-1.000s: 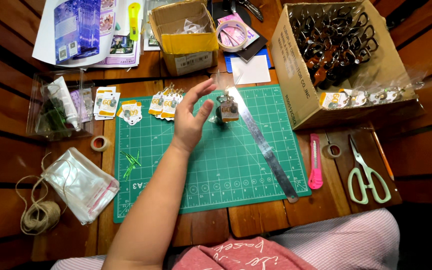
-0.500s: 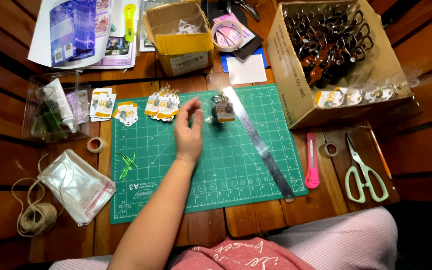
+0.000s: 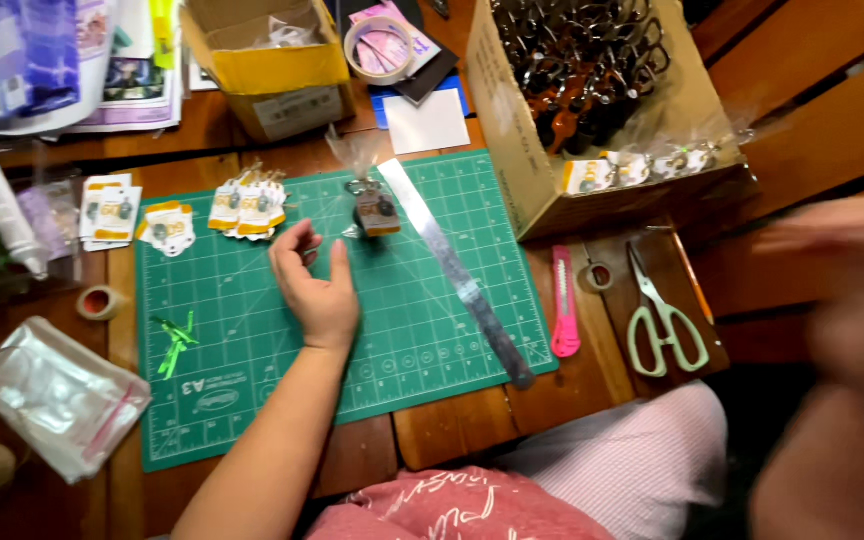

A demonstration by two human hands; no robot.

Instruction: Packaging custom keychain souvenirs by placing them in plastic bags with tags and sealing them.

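Left hand (image 3: 317,285): fingers loosely curled, holding nothing, resting on green cutting mat (image 3: 252,400). Bagged keychain (image 3: 372,205) just beyond fingertips, steel ruler (image 3: 462,280) beside. Right hand (image 3: 842,300): blurred, grip unreadable.

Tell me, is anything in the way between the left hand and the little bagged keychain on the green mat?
No. Only bare green mat lies between the left hand and the bagged keychain. The metal ruler lies on the keychain's far side.

right hand (image 3: 842,300) blurred, perhaps raised
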